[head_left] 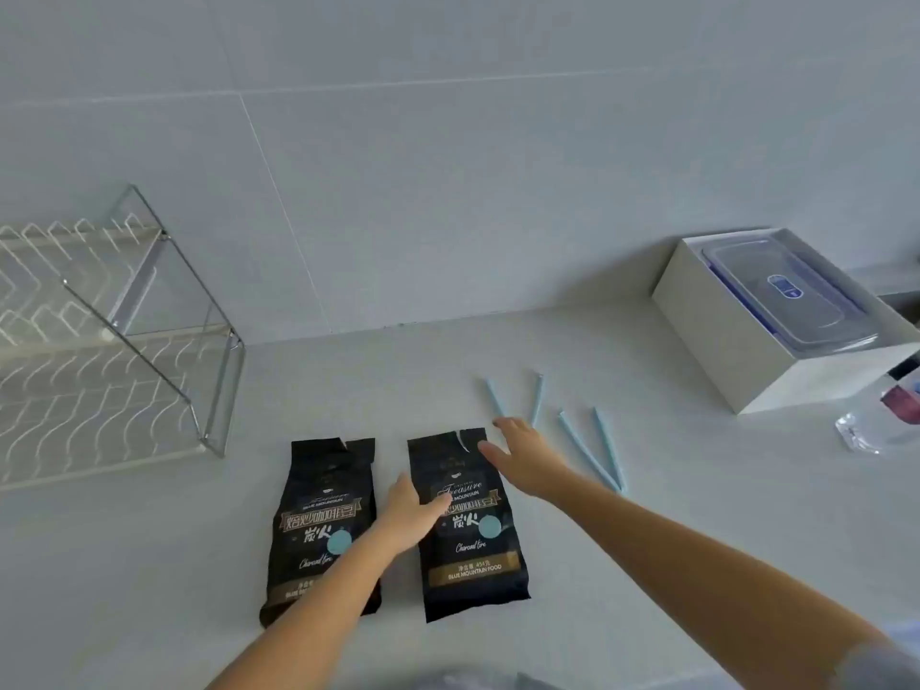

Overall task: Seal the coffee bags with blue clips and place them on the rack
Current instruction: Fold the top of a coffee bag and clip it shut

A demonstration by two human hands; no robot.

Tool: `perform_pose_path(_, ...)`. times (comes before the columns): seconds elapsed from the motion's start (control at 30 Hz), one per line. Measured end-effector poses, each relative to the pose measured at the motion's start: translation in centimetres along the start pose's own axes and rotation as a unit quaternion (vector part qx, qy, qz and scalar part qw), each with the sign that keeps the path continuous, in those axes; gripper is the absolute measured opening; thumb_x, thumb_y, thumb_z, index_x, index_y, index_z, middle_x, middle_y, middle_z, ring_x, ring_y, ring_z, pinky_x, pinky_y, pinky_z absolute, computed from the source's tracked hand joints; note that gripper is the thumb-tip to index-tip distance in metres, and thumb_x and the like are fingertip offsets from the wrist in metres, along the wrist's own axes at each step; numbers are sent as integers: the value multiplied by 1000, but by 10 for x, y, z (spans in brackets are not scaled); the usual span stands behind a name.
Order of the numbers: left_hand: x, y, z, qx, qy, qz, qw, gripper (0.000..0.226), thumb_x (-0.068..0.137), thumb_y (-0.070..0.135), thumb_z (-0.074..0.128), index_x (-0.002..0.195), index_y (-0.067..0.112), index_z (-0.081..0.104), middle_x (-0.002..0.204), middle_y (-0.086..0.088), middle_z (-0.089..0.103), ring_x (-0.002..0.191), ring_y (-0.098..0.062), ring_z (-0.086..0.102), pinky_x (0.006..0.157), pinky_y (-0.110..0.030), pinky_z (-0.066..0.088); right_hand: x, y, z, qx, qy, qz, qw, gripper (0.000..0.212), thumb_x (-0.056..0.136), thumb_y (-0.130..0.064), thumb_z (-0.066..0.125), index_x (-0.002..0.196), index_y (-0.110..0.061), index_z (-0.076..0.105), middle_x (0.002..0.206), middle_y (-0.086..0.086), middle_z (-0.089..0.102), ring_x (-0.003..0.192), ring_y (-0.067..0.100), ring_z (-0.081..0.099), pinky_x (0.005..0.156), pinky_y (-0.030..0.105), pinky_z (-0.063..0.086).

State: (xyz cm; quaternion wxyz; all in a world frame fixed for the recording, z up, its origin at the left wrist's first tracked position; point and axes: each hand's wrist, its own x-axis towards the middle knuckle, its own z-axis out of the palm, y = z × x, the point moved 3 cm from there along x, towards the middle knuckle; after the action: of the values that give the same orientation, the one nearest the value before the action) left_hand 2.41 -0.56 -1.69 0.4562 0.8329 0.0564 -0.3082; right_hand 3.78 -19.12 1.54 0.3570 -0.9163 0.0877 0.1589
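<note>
The left hand (410, 515) lies flat, fingers spread, on the right coffee bag (468, 525), printed "Treasure", "Charcoal fire", "BLUE MOUNTAIN FOOD". The right hand (522, 458) hovers spread over its torn top, by four slim blue clips (587, 448). The left coffee bag (318, 520) lies beside it mid-worktop (647, 565). A white wire rack (99, 366) stands at the left edge.

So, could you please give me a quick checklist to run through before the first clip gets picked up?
1. Both bags flat on the counter: left bag, right bag. Ok.
2. Bag tops open, unclipped. Ok.
3. Left hand steadying the right bag. Ok.
4. Right hand empty, open, near the clips. Ok.
5. Two clips free on the counter. Ok.
6. Rack has room. Ok.
</note>
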Motion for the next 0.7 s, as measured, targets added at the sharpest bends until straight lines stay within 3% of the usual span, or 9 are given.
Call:
perform_pose_path(0.07, 1, -10, 5, -95, 27, -42, 994, 46, 87, 27, 61, 126, 12, 41, 117, -3, 57, 102, -15, 57, 83, -31, 50, -2, 17, 16, 133, -26, 103, 985, 62, 94, -44, 46, 143, -10, 26, 141, 10, 44, 122, 25, 48, 100, 39, 41)
perform_pose_path(0.17, -2, -13, 5, -200, 67, -86, 974, 35, 90, 26, 58, 120, 10, 51, 104, 1, 63, 89, -10, 60, 63, -21, 42, -20, 33, 47, 348, -26, 214, 912, 52, 92, -38, 51, 134, -11, 35, 104, 2, 60, 87, 14, 61, 72, 27, 50)
perform_pose_path(0.2, -5, -11, 5, -230, 71, -108, 965, 31, 90, 28, 58, 115, 10, 56, 100, -1, 65, 86, -12, 61, 61, -22, 42, -26, 31, 50, 379, -29, 231, 896, 46, 92, -37, 53, 127, -11, 43, 96, 0, 62, 80, 12, 63, 62, 23, 49)
perform_pose_path(0.3, -17, -9, 17, -284, 91, -138, 945, 25, 86, 34, 62, 102, 15, 61, 91, -3, 70, 82, -17, 66, 59, -26, 47, -33, 28, 49, 391, -59, 180, 901, 27, 86, -39, 61, 99, -16, 65, 77, -4, 75, 65, 8, 71, 46, 13, 48)
perform_pose_path(0.43, -30, -9, 35, -344, 127, -115, 923, 27, 82, 39, 66, 100, 20, 62, 94, -5, 72, 85, -23, 69, 69, -34, 54, -31, 27, 36, 370, -102, 133, 914, 19, 86, -35, 63, 92, -18, 67, 82, -4, 76, 73, 10, 72, 56, 17, 53)
perform_pose_path(0.5, -33, -1, 29, -351, 142, -94, 921, 21, 82, 37, 66, 95, 21, 64, 89, -3, 73, 81, -20, 71, 65, -31, 54, -30, 22, 28, 373, -101, 104, 916, 18, 88, -32, 62, 94, -16, 66, 85, -1, 76, 76, 14, 73, 60, 21, 54)
perform_pose_path(0.6, -38, 15, 7, -343, 154, 18, 926, 10, 80, 30, 69, 88, 23, 69, 83, 0, 76, 77, -13, 72, 57, -21, 54, -31, 4, 14, 386, -42, 8, 921, 13, 87, -30, 63, 84, -17, 67, 80, 6, 75, 74, 18, 72, 58, 27, 56)
perform_pose_path(0.7, -39, 30, -13, -306, 127, 124, 935, 6, 78, 28, 70, 79, 23, 73, 82, -1, 76, 78, -12, 72, 61, -17, 53, -31, -5, 3, 365, 23, -75, 928, 10, 85, -25, 64, 82, -17, 69, 74, 8, 72, 72, 16, 66, 66, 33, 53)
